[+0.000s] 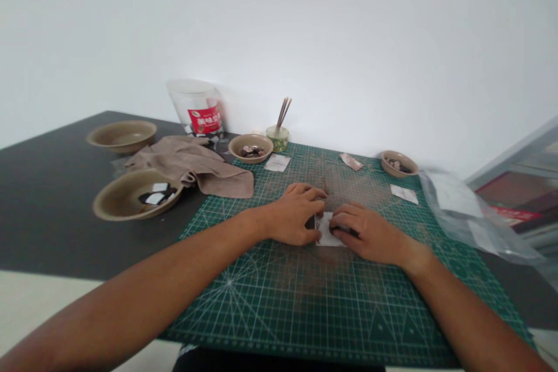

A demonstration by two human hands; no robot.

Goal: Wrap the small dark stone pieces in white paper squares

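A small white square sheet, paper-like and with faint marks (323,233), lies on the green cutting mat (279,308). At its left edge my left hand (296,215) has bent fingers and thumb pressing on the sheet's side. My right hand (370,233) closes around a small dark piece (352,232) over the sheet's right part. Most of that piece is hidden by the fingers, so its kind cannot be made out. Brownish powder is smeared on the mat around both hands.
Bowls stand at the left (122,135), front left (108,203), back (248,142) and right (399,163); some hold small pieces. A cloth (196,165), clear tub (204,110), cup with sticks (278,138), white slips (277,163) and plastic bag (475,221) lie around the mat.
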